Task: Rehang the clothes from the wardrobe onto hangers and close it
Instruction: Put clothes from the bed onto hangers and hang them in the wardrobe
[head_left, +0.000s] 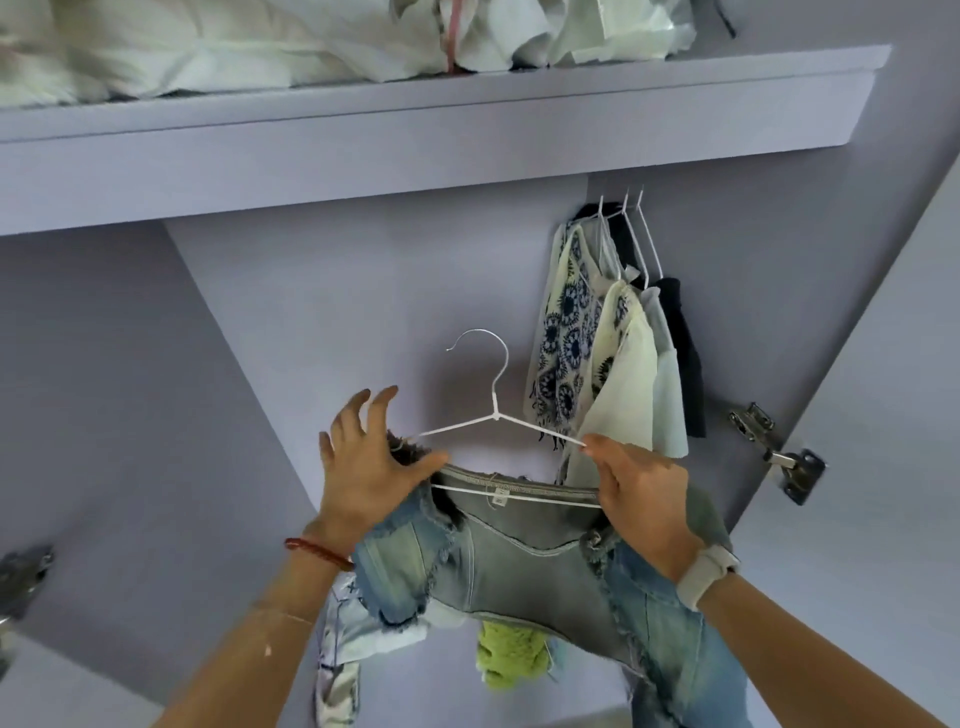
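Pinching the right shoulder of the thin white wire hanger (493, 415), the right hand (641, 499) steadies it while the left hand (371, 467), fingers splayed, presses the frayed grey-blue denim garment (519, 561) over the opposite shoulder, seemingly to seat it.

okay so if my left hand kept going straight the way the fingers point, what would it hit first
Probably the wardrobe's back panel. The left hand has fingers spread, pointing up and away, left of the white hanger. Nothing else shows in that line, though depth is hard to judge.
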